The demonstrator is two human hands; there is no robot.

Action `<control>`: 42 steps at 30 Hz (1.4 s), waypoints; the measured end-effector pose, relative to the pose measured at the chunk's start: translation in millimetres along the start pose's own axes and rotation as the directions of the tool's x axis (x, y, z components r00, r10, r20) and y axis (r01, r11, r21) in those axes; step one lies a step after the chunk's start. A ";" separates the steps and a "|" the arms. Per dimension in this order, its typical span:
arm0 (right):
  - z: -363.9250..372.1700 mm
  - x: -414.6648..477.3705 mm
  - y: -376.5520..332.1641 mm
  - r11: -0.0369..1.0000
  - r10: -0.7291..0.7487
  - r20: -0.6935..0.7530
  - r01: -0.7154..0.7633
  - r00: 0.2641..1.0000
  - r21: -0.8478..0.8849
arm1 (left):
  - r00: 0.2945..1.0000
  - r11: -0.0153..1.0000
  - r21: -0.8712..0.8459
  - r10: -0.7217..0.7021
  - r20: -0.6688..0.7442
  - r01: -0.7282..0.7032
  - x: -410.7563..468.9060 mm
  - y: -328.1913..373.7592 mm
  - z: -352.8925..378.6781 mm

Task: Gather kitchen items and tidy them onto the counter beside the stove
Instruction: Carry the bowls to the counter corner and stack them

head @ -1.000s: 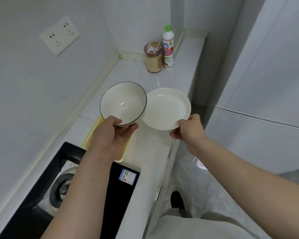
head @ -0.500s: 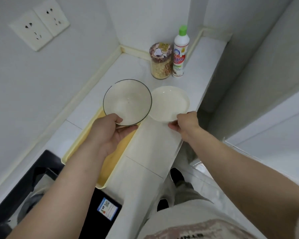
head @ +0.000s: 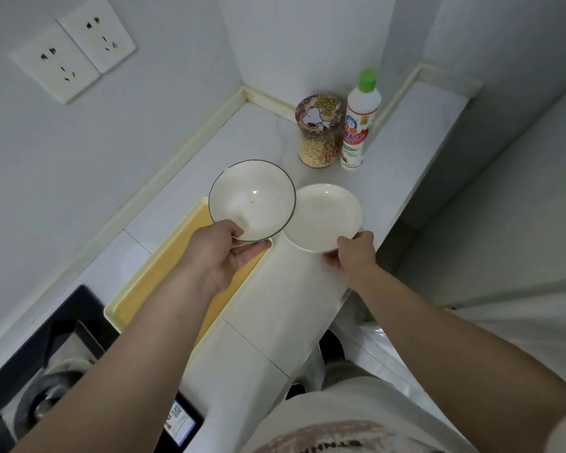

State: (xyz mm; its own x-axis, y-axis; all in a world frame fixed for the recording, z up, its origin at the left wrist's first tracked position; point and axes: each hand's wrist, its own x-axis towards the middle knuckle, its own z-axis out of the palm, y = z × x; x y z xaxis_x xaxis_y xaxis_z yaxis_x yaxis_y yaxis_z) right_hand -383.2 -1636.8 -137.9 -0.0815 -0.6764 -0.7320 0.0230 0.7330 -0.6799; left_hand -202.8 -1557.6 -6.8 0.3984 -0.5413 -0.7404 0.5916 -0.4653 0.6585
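My left hand (head: 224,256) grips the near rim of a white bowl with a dark rim (head: 252,199), held above the far end of a yellow tray (head: 151,289). My right hand (head: 352,256) pinches the near edge of a plain white plate (head: 322,215), held low over the white counter (head: 275,308) just right of the bowl. The bowl's rim overlaps the plate's left edge. Both dishes look empty. Whether the plate touches the counter I cannot tell.
A cartoon-lidded jar (head: 319,130) and a white bottle with a green cap (head: 360,119) stand in the counter's far corner. The black stove (head: 46,371) lies at the lower left. Wall sockets (head: 72,47) are on the left wall. The counter's right edge drops to the floor.
Both hands have carried the bowl and plate farther along the counter, toward the jar and bottle. The plate has sunk lower toward the counter. My view has tipped downward.
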 end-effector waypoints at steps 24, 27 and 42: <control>-14.8 -2.4 -0.5 0.910 0.006 0.056 0.018 0.998 -0.414 | 0.993 0.912 0.397 -0.116 0.009 0.102 88.3 -49.7 81.6; -17.4 -6.2 1.3 0.961 -0.009 0.075 0.029 0.997 -0.276 | 0.995 0.895 0.434 -0.104 -0.009 0.098 96.6 -59.5 86.2; -21.1 -26.2 11.2 0.976 -0.062 0.053 0.072 0.997 -0.203 | 0.996 0.923 0.377 -0.086 0.011 0.076 85.9 -67.2 67.8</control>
State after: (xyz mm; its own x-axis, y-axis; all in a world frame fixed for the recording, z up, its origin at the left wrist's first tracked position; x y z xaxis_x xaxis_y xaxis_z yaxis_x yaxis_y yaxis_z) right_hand -401.8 -1609.3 -125.4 -0.0296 -0.7236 -0.6896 -0.1860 0.6819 -0.7075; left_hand -255.8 -1620.3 -105.5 0.3387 -0.5066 -0.7929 0.3124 -0.7343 0.6026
